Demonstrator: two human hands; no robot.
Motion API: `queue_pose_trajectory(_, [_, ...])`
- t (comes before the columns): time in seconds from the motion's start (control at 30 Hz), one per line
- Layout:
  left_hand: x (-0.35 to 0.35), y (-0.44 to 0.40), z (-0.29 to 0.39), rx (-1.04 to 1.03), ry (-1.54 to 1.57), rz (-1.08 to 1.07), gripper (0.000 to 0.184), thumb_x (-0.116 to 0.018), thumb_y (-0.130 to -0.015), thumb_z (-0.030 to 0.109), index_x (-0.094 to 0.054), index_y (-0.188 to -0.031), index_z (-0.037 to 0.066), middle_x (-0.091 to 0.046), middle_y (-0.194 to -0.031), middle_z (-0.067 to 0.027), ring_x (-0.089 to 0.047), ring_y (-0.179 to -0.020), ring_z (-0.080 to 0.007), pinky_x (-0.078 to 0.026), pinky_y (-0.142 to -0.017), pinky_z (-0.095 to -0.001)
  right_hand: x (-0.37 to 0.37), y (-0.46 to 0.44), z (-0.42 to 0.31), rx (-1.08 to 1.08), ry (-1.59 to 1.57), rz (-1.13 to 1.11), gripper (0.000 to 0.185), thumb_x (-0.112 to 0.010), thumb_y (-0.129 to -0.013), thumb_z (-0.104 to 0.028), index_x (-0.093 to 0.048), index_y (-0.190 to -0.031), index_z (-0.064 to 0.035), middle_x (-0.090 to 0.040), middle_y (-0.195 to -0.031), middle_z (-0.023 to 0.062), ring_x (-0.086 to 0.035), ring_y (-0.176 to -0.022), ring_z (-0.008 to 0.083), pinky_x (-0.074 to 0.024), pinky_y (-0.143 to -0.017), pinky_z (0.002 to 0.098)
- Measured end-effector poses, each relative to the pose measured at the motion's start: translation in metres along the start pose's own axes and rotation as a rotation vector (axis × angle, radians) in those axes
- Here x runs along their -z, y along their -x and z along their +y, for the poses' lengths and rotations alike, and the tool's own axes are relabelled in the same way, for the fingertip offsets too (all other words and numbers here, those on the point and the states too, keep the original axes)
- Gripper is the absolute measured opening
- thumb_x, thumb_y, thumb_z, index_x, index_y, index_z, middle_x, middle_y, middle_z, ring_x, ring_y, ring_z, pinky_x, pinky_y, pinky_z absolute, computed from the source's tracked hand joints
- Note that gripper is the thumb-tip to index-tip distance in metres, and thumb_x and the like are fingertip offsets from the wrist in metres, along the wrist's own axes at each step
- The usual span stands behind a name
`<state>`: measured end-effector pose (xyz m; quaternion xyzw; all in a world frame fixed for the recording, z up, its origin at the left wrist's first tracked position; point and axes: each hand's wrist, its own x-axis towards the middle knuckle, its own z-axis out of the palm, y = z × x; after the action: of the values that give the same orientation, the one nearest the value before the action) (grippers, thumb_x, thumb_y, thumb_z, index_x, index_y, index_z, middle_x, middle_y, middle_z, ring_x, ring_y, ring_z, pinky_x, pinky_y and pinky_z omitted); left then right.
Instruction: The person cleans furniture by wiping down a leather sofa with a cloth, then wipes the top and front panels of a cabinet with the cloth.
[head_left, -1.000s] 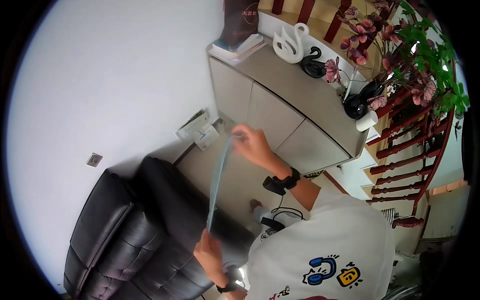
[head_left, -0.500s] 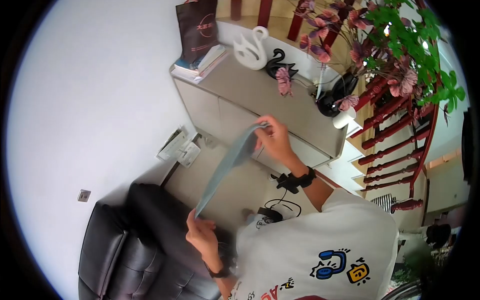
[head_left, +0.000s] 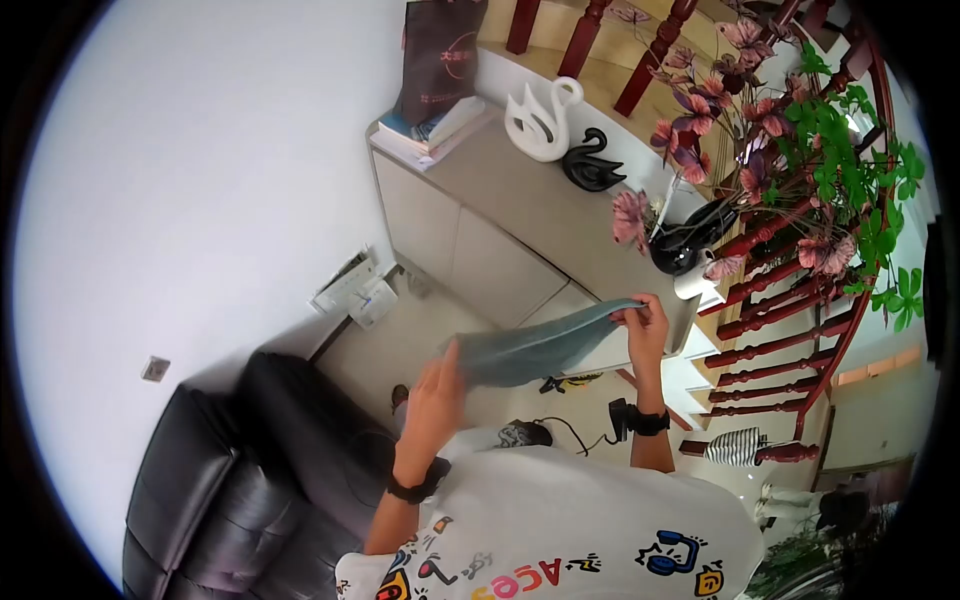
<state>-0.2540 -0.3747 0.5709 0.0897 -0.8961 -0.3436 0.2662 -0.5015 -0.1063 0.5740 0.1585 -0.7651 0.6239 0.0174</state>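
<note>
A thin grey-green cloth (head_left: 530, 350) is stretched between my two hands in front of my chest. My left hand (head_left: 435, 400) grips its left end, fingers pointing up and closed on the fabric. At the other end, my right hand (head_left: 646, 325) pinches a corner between thumb and fingers, a little higher than the left. The cloth sags along its lower edge between them. Both wrists wear black bands; the right band (head_left: 640, 418) carries a small dark block.
Ahead stands a grey cabinet (head_left: 500, 240) with a white swan (head_left: 540, 120), a black swan (head_left: 593, 162), a dark bag (head_left: 440, 60) on books and a black vase (head_left: 690, 235) of flowers. A black leather sofa (head_left: 270, 490) is at left, a red stair railing (head_left: 770, 325) at right.
The cloth has swung from a steep slant to nearly level and spread wider. My right hand has moved right and down, my left hand right and up. The view has shifted.
</note>
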Motion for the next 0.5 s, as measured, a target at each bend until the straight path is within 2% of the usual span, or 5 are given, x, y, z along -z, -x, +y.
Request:
queue_pose_trajectory(0.17, [0.033, -0.054, -0.052, -0.093, 0.004, -0.089, 0.067, -0.063, -0.091, 0.002, -0.030, -0.149, -0.008, -0.055, -0.094, -0.0230, -0.056, -0.080, -0.0393, -0.048, -0.068, -0.0453, -0.058, -0.014, 0.003, 0.095, 0.047, 0.155, 0.023, -0.054, -0.095, 0.006, -0.056, -0.116, -0.0008, -0.070, -0.100, 0.0131, -0.069, -0.087, 0.0160, -0.0566, -0.075, 0.0282])
queue_pose_trajectory(0.37, [0.058, -0.118, -0.115, -0.225, -0.024, -0.100, 0.067, -0.059, -0.095, 0.007, -0.025, -0.151, -0.007, -0.053, -0.113, -0.0313, -0.055, -0.098, -0.0472, -0.049, -0.082, -0.0489, -0.157, -0.028, -0.009, 0.131, 0.262, 0.236, 0.036, -0.056, -0.093, 0.003, -0.054, -0.128, -0.0038, -0.069, -0.104, 0.0180, -0.070, -0.092, 0.0226, -0.0555, -0.083, 0.0336])
queue_pose_trajectory(0.47, [0.059, -0.145, -0.135, -0.159, 0.035, -0.279, 0.067, -0.057, -0.096, 0.008, -0.023, -0.152, -0.008, -0.050, -0.123, -0.0352, -0.054, -0.106, -0.0507, -0.049, -0.086, -0.0495, -0.190, -0.020, -0.029, 0.127, 0.384, 0.252, 0.038, -0.057, -0.093, 0.001, -0.053, -0.130, -0.0038, -0.067, -0.112, 0.0192, -0.070, -0.093, 0.0237, -0.0541, -0.084, 0.0333])
queue_pose_trajectory(0.5, [0.058, -0.154, -0.141, -0.164, 0.042, -0.275, 0.067, -0.056, -0.096, 0.007, -0.022, -0.152, -0.008, -0.048, -0.125, -0.0364, -0.053, -0.108, -0.0514, -0.049, -0.088, -0.0497, -0.194, -0.020, -0.031, 0.116, 0.380, 0.265, 0.037, -0.057, -0.093, 0.001, -0.053, -0.130, -0.0036, -0.067, -0.112, 0.0179, -0.069, -0.094, 0.0228, -0.0533, -0.084, 0.0323])
